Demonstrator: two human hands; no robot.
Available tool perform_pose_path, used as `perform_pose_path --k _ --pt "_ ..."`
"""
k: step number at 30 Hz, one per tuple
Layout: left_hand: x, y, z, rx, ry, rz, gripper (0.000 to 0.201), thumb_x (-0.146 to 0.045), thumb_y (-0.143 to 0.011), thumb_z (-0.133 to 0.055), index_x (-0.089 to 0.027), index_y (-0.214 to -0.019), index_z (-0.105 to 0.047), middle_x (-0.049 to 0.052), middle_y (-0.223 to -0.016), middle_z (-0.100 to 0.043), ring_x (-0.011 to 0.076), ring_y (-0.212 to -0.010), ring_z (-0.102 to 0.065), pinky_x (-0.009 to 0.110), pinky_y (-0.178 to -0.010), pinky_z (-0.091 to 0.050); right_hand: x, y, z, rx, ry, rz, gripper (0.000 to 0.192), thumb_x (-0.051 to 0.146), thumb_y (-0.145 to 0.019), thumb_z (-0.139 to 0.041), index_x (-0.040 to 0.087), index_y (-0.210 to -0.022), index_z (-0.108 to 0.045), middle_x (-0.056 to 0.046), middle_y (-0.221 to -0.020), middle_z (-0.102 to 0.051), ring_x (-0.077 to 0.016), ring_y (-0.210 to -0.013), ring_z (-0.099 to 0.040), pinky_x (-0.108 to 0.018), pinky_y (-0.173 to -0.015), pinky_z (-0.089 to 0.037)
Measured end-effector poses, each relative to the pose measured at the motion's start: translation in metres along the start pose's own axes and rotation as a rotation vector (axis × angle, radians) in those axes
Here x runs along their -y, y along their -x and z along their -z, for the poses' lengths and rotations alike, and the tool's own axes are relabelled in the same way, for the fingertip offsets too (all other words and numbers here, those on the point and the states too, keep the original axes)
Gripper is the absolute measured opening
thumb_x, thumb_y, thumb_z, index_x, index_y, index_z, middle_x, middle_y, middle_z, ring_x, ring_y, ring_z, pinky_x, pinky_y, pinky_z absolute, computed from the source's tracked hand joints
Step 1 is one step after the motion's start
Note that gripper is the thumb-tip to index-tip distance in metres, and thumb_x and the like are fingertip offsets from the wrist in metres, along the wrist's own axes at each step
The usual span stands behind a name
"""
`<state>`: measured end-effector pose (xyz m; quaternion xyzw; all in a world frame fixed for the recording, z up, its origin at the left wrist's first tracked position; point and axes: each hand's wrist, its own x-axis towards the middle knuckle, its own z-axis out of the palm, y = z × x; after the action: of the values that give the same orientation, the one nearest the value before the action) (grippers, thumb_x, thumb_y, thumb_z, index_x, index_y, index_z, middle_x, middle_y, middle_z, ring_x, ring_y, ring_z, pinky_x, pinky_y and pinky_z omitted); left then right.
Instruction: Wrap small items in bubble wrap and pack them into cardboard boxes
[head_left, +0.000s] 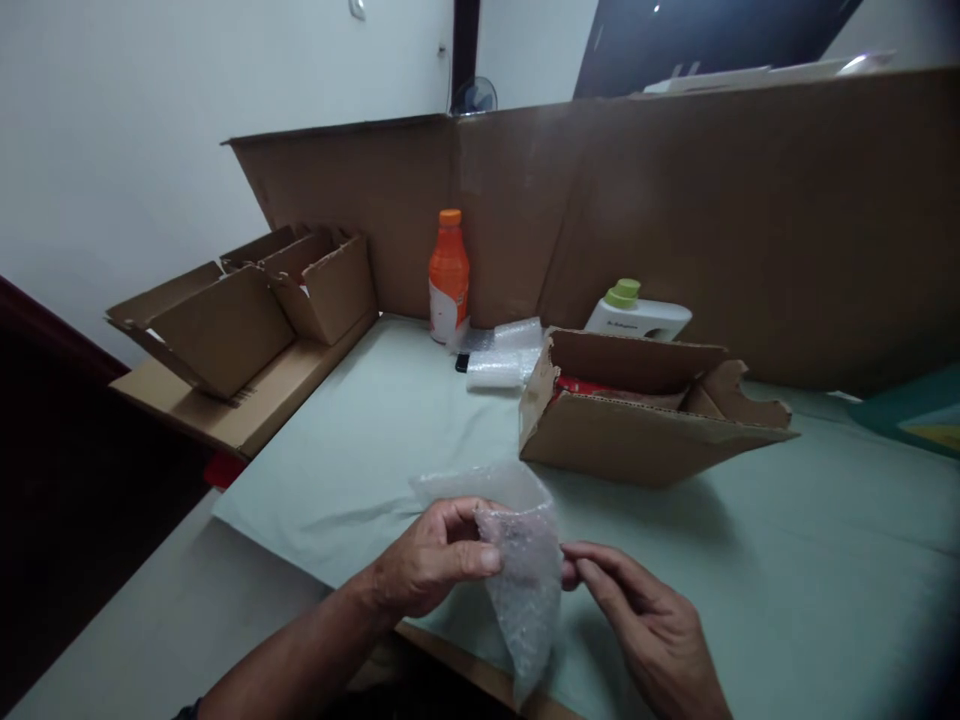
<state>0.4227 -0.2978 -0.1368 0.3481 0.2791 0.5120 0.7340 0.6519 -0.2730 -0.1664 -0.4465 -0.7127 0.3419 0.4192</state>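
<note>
A sheet of clear bubble wrap (525, 575) is held up over the near edge of the table. One end of it hangs down in a point, and another part spreads back over the cloth. My left hand (439, 560) is closed on its left side, with the thumb in front and the fingers partly hidden behind the plastic. At the sheet's right edge, my right hand (637, 615) is closed in a pinch, its fingertips meeting the wrap. Just beyond the hands stands an open cardboard box (645, 440) with something red (592, 388) inside.
An orange bottle (448, 275), bubble wrap rolls (499, 368) and a white bottle with a green cap (637, 315) stand farther back. Open cardboard boxes (225, 330) sit at left. A tall cardboard wall (675, 220) lines the back of the cloth-covered table (360, 420).
</note>
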Motion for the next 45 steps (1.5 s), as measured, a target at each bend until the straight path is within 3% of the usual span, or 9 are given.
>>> perform_pose_path --k 6,9,12,16,20,24,29,38,45 --pt "0.013 -0.025 -0.010 -0.063 -0.126 -0.050 0.049 -0.053 -0.071 -0.085 -0.018 -0.103 -0.073 0.010 -0.116 -0.065 0.0210 -0.099 -0.062 0.033 -0.090 -0.049 -0.017 0.011 0.029 0.011 0.071 -0.048 0.031 0.047 -0.084 -0.070 0.029 -0.108 -0.076 -0.005 -0.103 -0.080 -0.0237 -0.085 -0.078 -0.028 -0.070 -0.065" --pt "0.020 -0.037 -0.013 0.194 -0.356 0.042 0.055 -0.055 -0.079 -0.077 -0.025 -0.124 -0.069 0.010 -0.144 -0.056 0.0278 -0.127 -0.056 0.042 -0.104 -0.046 -0.034 0.011 0.036 -0.120 0.138 -0.221 0.040 0.054 -0.081 -0.070 0.027 -0.110 -0.075 -0.006 -0.106 -0.079 -0.0258 -0.090 -0.076 -0.033 -0.073 -0.065" --pt "0.020 -0.039 -0.012 0.380 -0.593 0.117 0.051 -0.052 -0.079 -0.077 -0.024 -0.121 -0.072 0.011 -0.132 -0.067 0.0289 -0.123 -0.061 0.046 -0.106 -0.047 -0.052 0.007 0.054 -0.372 0.146 -0.407 0.049 0.059 -0.077 -0.069 0.025 -0.111 -0.074 -0.008 -0.111 -0.077 -0.0304 -0.104 -0.072 -0.044 -0.090 -0.061" --pt "0.007 -0.053 0.004 -0.097 -0.723 -0.132 0.021 -0.033 -0.087 -0.064 -0.017 -0.096 -0.075 0.008 -0.096 -0.076 0.0205 -0.091 -0.069 0.035 -0.088 -0.054 -0.080 -0.012 0.086 -0.598 0.082 -0.495 0.058 0.058 -0.068 -0.073 0.024 -0.114 -0.070 -0.011 -0.118 -0.073 -0.0340 -0.114 -0.067 -0.054 -0.103 -0.051" --pt "-0.002 -0.101 0.021 -0.478 -0.959 -0.504 0.024 -0.023 -0.084 -0.061 -0.017 -0.104 -0.072 0.010 -0.107 -0.073 0.0237 -0.105 -0.065 0.039 -0.095 -0.051 -0.116 -0.053 0.099 -0.484 -0.025 -0.417 0.069 0.053 -0.058 -0.080 0.024 -0.118 -0.062 -0.013 -0.133 -0.065 -0.0339 -0.124 -0.061 -0.053 -0.104 -0.050" --pt "0.014 -0.150 0.027 -0.390 -1.070 -0.429 0.058 -0.024 -0.078 -0.068 -0.014 -0.134 -0.059 0.016 -0.137 -0.063 0.0315 -0.128 -0.055 0.048 -0.106 -0.046 -0.141 -0.088 0.091 -0.325 -0.095 -0.349 0.065 0.052 -0.058 -0.086 0.021 -0.110 -0.063 -0.013 -0.116 -0.072 -0.0336 -0.110 -0.066 -0.051 -0.093 -0.056" --pt "0.030 -0.173 0.039 -0.296 -1.008 -0.374 0.065 -0.027 -0.082 -0.062 -0.017 -0.145 -0.050 0.013 -0.141 -0.061 0.0284 -0.121 -0.059 0.042 -0.097 -0.051 -0.141 -0.098 0.068 -0.277 -0.112 -0.353 0.061 0.054 -0.063 -0.085 0.017 -0.107 -0.063 -0.015 -0.111 -0.074 -0.0351 -0.107 -0.067 -0.049 -0.090 -0.056" --pt "-0.002 -0.125 0.099 -0.449 -1.383 -0.340 0.051 -0.036 -0.085 -0.064 -0.019 -0.133 -0.061 0.012 -0.132 -0.066 0.0304 -0.120 -0.058 0.046 -0.100 -0.050 -0.118 -0.071 0.060 -0.291 0.076 -0.359 0.054 0.047 -0.077 -0.067 0.014 -0.120 -0.065 -0.016 -0.112 -0.075 -0.0296 -0.101 -0.070 -0.044 -0.092 -0.054" --pt "0.032 -0.073 0.127 -0.592 -1.630 -0.199 0.040 -0.026 -0.081 -0.065 -0.016 -0.119 -0.067 0.016 -0.125 -0.066 0.0347 -0.123 -0.055 0.052 -0.109 -0.043 -0.096 -0.038 0.025 -0.039 0.577 -0.283 0.039 0.049 -0.083 -0.060 0.016 -0.098 -0.075 -0.014 -0.096 -0.077 -0.0310 -0.090 -0.070 -0.043 -0.081 -0.050"
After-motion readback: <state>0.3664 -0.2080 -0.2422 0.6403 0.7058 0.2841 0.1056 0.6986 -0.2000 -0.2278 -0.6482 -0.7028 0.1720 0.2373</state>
